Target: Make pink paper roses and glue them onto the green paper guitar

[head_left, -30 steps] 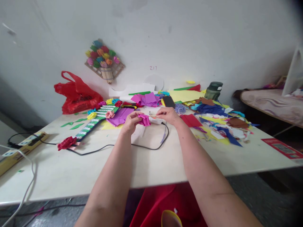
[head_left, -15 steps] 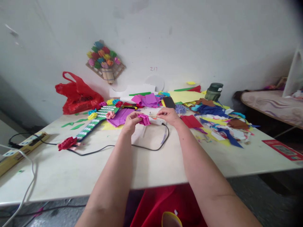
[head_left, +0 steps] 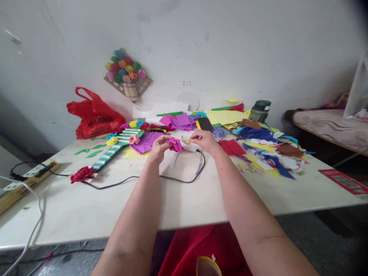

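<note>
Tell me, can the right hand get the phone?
Probably yes: the phone lies just beyond the right hand with nothing seen between, though that hand pinches a thin stick.

On the table (head_left: 195, 207), a bag (head_left: 96, 119) sits at the back left and a bottle (head_left: 259, 111) at the back right, behind the paper scraps (head_left: 257, 134). The phone (head_left: 205, 124) is between them, behind the right hand (head_left: 205, 141). The power strip (head_left: 30, 184) lies at the left edge.
</note>
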`<action>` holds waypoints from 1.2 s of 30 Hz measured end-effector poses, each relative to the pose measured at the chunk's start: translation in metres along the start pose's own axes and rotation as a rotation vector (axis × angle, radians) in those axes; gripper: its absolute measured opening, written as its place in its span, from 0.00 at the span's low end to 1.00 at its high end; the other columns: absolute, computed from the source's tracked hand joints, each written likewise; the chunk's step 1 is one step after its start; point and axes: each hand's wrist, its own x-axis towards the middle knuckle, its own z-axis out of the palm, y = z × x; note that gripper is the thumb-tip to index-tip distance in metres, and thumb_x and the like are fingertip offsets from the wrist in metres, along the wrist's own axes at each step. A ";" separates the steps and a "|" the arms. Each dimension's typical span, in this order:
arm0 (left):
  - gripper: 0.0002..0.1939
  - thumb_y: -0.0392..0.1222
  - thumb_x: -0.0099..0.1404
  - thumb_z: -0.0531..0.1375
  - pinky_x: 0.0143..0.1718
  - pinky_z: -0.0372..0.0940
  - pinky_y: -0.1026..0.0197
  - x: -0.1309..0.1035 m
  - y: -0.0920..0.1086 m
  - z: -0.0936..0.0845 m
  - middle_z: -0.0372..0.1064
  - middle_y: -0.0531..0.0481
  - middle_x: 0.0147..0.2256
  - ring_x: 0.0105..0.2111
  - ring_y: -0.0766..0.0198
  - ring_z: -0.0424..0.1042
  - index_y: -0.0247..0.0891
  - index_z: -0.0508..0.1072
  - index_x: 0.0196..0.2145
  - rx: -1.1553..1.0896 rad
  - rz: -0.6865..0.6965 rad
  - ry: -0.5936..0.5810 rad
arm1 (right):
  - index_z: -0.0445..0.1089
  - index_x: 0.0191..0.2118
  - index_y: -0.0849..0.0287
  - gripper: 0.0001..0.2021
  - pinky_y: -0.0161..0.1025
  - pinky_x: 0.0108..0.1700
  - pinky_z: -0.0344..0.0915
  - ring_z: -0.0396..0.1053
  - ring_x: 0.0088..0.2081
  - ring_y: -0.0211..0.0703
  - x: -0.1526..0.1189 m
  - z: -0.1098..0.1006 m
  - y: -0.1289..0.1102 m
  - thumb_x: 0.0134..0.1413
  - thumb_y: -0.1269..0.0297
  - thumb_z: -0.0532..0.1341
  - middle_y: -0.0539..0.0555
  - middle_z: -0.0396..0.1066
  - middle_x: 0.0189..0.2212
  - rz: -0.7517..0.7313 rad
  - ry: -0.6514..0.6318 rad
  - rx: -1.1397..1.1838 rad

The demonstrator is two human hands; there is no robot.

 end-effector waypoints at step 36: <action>0.15 0.35 0.40 0.64 0.22 0.61 0.66 0.008 -0.009 -0.004 0.70 0.55 0.24 0.20 0.70 0.67 0.37 0.72 0.31 -0.035 -0.060 0.250 | 0.72 0.24 0.59 0.04 0.37 0.30 0.58 0.64 0.25 0.39 -0.002 0.000 0.009 0.39 0.65 0.65 0.50 0.70 0.21 0.209 0.001 -0.143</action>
